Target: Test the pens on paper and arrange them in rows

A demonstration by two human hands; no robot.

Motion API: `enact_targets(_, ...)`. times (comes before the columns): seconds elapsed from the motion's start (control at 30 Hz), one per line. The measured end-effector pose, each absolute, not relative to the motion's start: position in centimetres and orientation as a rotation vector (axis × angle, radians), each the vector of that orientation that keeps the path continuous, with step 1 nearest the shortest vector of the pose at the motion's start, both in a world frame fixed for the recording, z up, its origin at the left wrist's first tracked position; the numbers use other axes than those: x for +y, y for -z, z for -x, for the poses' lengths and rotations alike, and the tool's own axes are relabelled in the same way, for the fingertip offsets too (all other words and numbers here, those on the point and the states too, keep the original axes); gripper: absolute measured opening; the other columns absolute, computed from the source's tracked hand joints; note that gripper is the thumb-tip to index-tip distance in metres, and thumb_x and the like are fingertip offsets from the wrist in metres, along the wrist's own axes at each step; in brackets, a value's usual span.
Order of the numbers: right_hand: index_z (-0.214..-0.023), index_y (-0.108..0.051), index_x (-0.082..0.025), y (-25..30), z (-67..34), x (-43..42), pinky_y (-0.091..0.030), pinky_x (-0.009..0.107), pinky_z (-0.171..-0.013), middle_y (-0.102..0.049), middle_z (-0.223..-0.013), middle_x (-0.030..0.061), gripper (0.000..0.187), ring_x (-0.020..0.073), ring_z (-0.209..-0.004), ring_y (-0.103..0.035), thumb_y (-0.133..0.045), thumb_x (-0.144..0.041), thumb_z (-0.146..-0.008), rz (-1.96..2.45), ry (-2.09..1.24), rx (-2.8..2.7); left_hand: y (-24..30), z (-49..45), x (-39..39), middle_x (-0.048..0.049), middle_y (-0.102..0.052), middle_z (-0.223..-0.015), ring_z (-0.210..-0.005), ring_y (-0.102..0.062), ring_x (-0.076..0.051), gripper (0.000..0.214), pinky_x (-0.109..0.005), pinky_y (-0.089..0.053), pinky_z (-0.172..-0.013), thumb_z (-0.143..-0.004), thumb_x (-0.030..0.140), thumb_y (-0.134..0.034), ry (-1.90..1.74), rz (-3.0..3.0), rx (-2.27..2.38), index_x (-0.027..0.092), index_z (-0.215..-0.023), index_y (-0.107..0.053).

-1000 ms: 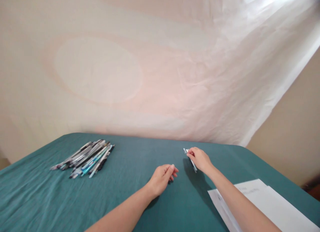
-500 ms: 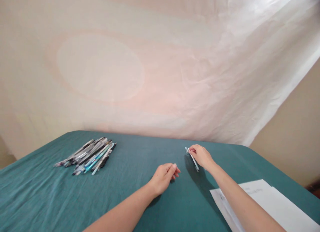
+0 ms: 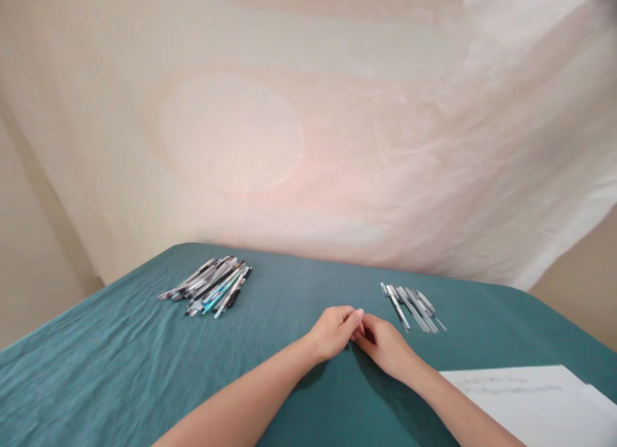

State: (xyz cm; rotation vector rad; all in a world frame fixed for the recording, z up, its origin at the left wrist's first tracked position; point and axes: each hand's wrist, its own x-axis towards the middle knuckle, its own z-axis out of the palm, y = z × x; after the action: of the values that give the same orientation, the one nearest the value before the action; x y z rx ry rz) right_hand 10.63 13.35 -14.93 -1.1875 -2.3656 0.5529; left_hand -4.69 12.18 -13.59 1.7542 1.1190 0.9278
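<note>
Teal cloth [image 3: 299, 408] lies under all the things we see, and we take 12 o'clock as straight away from us. At the far left, the heap of pens [image 3: 216, 284] sits at about 10 o'clock from our two hands, well apart from them. Its pens are mixed clear, black, white and blue, and most of them point roughly from 7 to 1 o'clock.

Next comes our left hand [image 3: 336, 331], which is the nearer one to this heap. Its fingers are curled and the thumb is pressed close to them. Just beside it, our right hand [image 3: 385, 347] bends inward, with the fingertips gathered at those of the left, so that the tips seem to touch. The grip of both looks narrow, but whether some small thing is pinched between them we cannot tell.

Beyond the right hand, at about 1 o'clock from it and near, lies the row of pens [image 3: 398, 309], side by side. Their long axis goes from about 11 to 5 o'clock, and the right hand is the nearer to them. Last, at about 4 o'clock from this hand, white paper [image 3: 535, 411] lies partly behind the right forearm.
</note>
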Motion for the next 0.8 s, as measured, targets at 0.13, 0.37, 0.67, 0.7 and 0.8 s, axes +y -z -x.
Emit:
enact_targets(0.13,-0.076,-0.056,-0.019,15.5,-10.7,13.3,-0.033,0.023,-0.057,-0.055,-0.067,-0.0005,0.014,0.0133,-0.061,-0.050,-0.044,-0.024,-0.080,1.221,-0.511,-2.331,11.9,7.9,13.5,-0.0062,-0.064,-0.077,-0.072,-0.057,-0.017,0.036,-0.025,-0.040,-0.066,-0.080,0.044,-0.040,-0.626,-2.120,1.667,0.017,-0.080,-0.063)
enact_targets(0.37,-0.075,-0.057,-0.021,15.5,-10.5,13.0,-0.034,0.023,-0.058,-0.054,-0.067,-0.0015,0.014,0.0122,-0.060,-0.050,-0.044,-0.023,-0.079,1.208,-0.504,-2.307,9.8,18.5,15.8,-0.0219,-0.053,-0.107,-0.104,-0.045,-0.035,0.042,-0.046,-0.033,-0.084,-0.070,0.038,-0.054,-0.223,-1.926,2.653,0.008,-0.099,-0.059)
enact_targets(0.67,-0.075,-0.057,-0.021,15.7,-10.6,13.1,-0.034,0.023,-0.057,-0.054,-0.067,-0.0017,0.014,0.0116,-0.058,-0.048,-0.044,-0.023,-0.079,1.219,-0.501,-2.303,12.8,25.7,16.8,-0.0208,-0.023,-0.138,-0.124,-0.019,-0.040,0.076,-0.054,-0.020,-0.093,-0.071,0.053,-0.043,-0.293,-1.397,3.029,0.010,-0.132,-0.029)
enact_targets(0.7,-0.075,-0.058,-0.021,15.8,-10.6,13.1,-0.034,0.023,-0.057,-0.054,-0.067,-0.0018,0.014,0.0116,-0.059,-0.048,-0.044,-0.023,-0.078,1.217,-0.501,-2.303,13.3,25.8,17.0,-0.0202,-0.018,-0.141,-0.125,-0.015,-0.041,0.079,-0.056,-0.017,-0.094,-0.072,0.056,-0.039,-0.307,-1.333,3.015,0.011,-0.134,-0.024)
enact_targets(0.8,-0.075,-0.057,-0.021,15.9,-10.6,13.1,-0.034,0.023,-0.058,-0.053,-0.067,-0.0020,0.014,0.0115,-0.060,-0.049,-0.044,-0.023,-0.079,1.206,-0.498,-2.303,14.7,25.7,17.6,-0.0195,-0.012,-0.142,-0.126,-0.009,-0.043,0.083,-0.061,-0.012,-0.093,-0.071,0.061,-0.034,-0.283,-1.192,2.968,0.012,-0.136,-0.019)
